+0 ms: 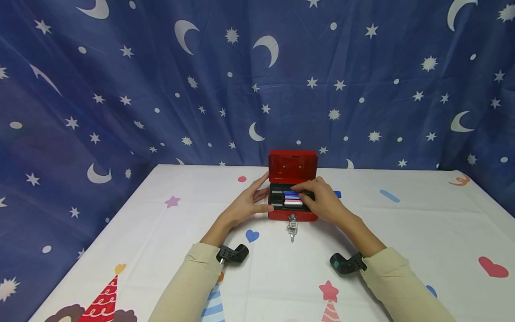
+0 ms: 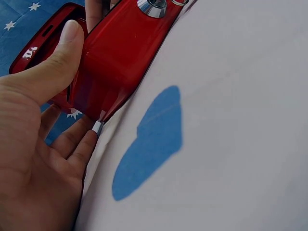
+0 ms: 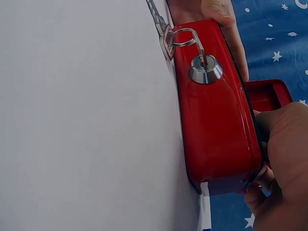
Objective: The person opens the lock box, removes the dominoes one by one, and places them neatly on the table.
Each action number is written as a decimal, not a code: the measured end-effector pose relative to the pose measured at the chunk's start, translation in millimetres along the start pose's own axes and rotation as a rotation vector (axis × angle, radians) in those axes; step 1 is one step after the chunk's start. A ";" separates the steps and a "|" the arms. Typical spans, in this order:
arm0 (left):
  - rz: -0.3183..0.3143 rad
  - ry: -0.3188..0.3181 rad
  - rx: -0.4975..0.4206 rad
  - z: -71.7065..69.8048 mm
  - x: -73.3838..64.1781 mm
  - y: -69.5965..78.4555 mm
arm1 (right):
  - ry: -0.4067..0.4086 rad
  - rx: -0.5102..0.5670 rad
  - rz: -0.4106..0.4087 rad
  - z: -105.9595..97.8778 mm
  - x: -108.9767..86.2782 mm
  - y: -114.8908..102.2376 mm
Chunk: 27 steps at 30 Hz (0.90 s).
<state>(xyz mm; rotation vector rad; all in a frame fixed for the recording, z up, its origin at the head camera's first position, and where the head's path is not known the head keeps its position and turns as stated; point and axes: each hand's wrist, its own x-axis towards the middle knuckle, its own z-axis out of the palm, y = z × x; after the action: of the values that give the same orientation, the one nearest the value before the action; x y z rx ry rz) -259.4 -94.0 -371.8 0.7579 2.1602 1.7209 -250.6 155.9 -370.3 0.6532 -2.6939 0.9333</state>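
Observation:
A small red cash box point(image 1: 293, 216) stands on the table with its lid point(image 1: 293, 166) raised. In its black tray point(image 1: 276, 197) lie slim blue markers point(image 1: 290, 195) and a white-and-red piece point(image 1: 293, 203). My left hand point(image 1: 247, 201) rests against the box's left side, thumb at the front corner and fingers extended along the side. Over the tray, my right hand point(image 1: 323, 201) pinches one blue marker between thumb and index finger; its other fingers bend beside the box's right side. The right wrist view shows a key ring point(image 3: 185, 37) hanging from the lock point(image 3: 206, 70); the marker is hidden there.
Past the right hand a blue piece point(image 1: 338, 194) sticks out beside the box. A white cloth with printed hearts and stars covers the table point(image 1: 386, 241). Behind it hangs a blue curtain point(image 1: 217, 80) with moons and stars.

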 end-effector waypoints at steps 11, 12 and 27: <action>-0.002 0.006 0.004 0.4 0.0 0.2 | 0.043 0.015 -0.002 0.8 0.4 -0.3; -0.002 0.006 0.004 0.5 0.1 0.2 | 0.049 0.013 0.000 1.0 0.3 -0.3; 0.000 0.002 -0.013 -0.2 0.7 -1.6 | 0.109 0.018 0.010 1.7 -0.1 -0.9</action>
<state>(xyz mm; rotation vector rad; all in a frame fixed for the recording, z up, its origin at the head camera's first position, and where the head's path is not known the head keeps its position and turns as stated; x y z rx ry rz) -260.5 -94.1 -373.3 0.7539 2.1486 1.7344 -250.2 154.3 -371.1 0.5753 -2.5989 0.9682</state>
